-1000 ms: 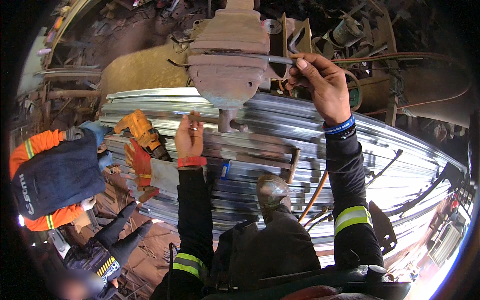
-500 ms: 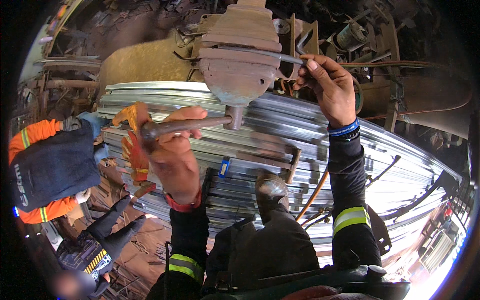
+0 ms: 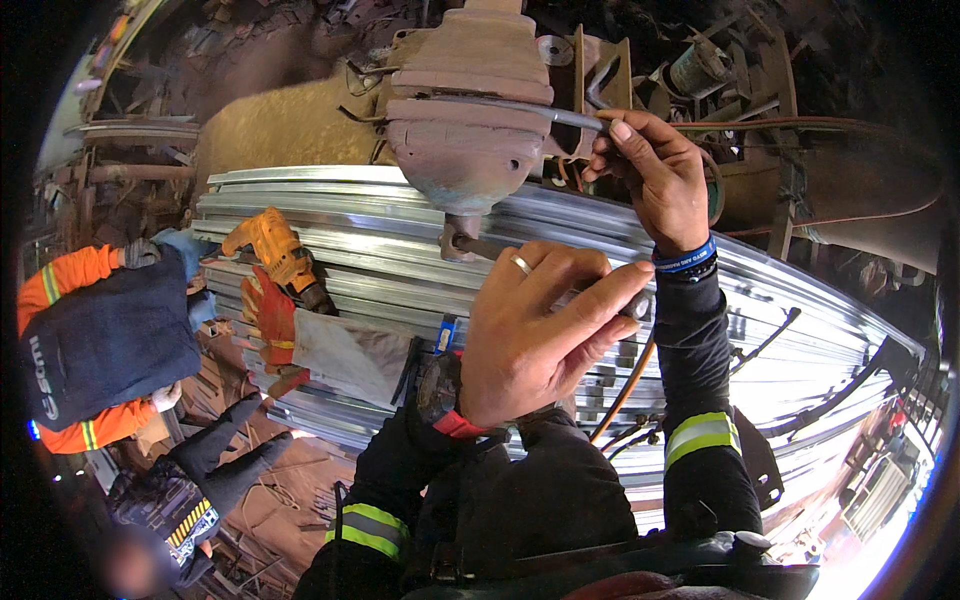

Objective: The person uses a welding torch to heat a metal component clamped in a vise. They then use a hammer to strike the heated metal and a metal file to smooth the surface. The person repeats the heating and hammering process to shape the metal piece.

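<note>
Under the rusty housing (image 3: 468, 130), my left hand (image 3: 540, 340) fingers squeeze a long rod (image 3: 480, 246); my right hand (image 3: 655, 175) pinches a thin bar (image 3: 520, 108). I should turn slowly.

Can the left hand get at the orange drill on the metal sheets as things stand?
Probably not straight away. The left hand is closed around a metal rod under the rusty housing, and a co-worker's red glove is at the orange drill, which lies off to its left.

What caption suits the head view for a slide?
Left hand grips a metal rod under a rusty housing; right hand holds a thin bar across it.
</note>
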{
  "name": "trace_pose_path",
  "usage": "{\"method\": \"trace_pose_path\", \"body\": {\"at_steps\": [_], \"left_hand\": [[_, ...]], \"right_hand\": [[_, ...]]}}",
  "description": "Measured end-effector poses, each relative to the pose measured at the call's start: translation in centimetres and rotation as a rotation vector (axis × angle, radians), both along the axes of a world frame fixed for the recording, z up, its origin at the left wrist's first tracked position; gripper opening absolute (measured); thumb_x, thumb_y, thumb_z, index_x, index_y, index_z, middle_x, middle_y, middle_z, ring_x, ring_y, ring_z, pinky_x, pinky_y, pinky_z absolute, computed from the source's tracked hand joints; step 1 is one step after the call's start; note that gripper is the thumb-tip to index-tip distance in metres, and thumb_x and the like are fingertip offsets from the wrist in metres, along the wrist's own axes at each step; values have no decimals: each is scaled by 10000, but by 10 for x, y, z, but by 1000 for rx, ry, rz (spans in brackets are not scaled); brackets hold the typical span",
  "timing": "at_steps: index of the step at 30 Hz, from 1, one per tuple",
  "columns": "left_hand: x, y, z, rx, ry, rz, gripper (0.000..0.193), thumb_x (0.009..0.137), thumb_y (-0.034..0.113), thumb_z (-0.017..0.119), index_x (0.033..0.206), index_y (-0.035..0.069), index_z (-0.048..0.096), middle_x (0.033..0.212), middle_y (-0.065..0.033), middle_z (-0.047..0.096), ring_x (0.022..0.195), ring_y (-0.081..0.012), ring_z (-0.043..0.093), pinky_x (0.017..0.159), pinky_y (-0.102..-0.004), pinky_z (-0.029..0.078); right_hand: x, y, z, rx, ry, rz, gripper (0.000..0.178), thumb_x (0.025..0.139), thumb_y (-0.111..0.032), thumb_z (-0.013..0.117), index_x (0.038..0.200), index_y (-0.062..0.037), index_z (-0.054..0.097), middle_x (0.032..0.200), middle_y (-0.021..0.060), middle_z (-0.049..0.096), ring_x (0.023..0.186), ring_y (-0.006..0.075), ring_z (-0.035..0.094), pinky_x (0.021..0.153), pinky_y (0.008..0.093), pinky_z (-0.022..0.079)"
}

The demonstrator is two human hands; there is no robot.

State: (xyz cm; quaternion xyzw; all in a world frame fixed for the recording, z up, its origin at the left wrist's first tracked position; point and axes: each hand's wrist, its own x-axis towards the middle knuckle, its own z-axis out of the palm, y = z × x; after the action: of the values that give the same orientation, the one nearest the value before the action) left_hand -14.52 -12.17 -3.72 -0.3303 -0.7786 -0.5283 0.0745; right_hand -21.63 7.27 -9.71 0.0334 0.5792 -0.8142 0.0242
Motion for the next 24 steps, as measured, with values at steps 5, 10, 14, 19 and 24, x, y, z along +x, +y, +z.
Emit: {"method": "trace_pose_path", "body": {"at_steps": [5, 10, 14, 19, 24], "left_hand": [[0, 5, -8, -68, 25, -32, 393, 841, 189, 697, 1213, 71, 653, 952, -60, 623, 802, -219, 590, 712, -337, 447], [12, 34, -37, -288, 48, -97, 427, 812, 170, 706, 1227, 99, 637, 950, -30, 603, 824, -199, 565, 716, -346, 424], [19, 49, -72, -300, 88, -53, 386, 797, 155, 699, 1176, 100, 648, 937, -25, 585, 841, -204, 542, 720, -359, 411], [15, 52, -78, -367, 137, -46, 314, 812, 195, 676, 1111, 101, 655, 892, -10, 601, 828, -205, 536, 714, -361, 411], [9, 44, -74, -403, 108, 19, 355, 805, 253, 716, 1102, 73, 642, 967, -50, 599, 928, -254, 550, 785, -395, 426]], "right_hand": [[1, 0, 4, -19, -26, -9, 232, 973, -114, 570, 1124, 56, 617, 867, 108, 658, 735, 160, 650, 673, 290, 574], [-1, -5, 0, -83, 7, 19, 236, 975, -105, 564, 1133, 64, 610, 875, 117, 654, 735, 170, 649, 690, 307, 584], [-1, -1, 2, -53, -9, 19, 236, 975, -106, 564, 1132, 64, 610, 877, 116, 651, 741, 174, 648, 689, 316, 585], [-2, 2, 1, -84, 1, 57, 236, 974, -113, 569, 1126, 62, 612, 877, 114, 651, 754, 175, 651, 683, 313, 581], [-4, -1, -2, -94, -4, 68, 239, 971, -121, 577, 1125, 59, 614, 883, 109, 653, 761, 176, 653, 689, 306, 578]]}}
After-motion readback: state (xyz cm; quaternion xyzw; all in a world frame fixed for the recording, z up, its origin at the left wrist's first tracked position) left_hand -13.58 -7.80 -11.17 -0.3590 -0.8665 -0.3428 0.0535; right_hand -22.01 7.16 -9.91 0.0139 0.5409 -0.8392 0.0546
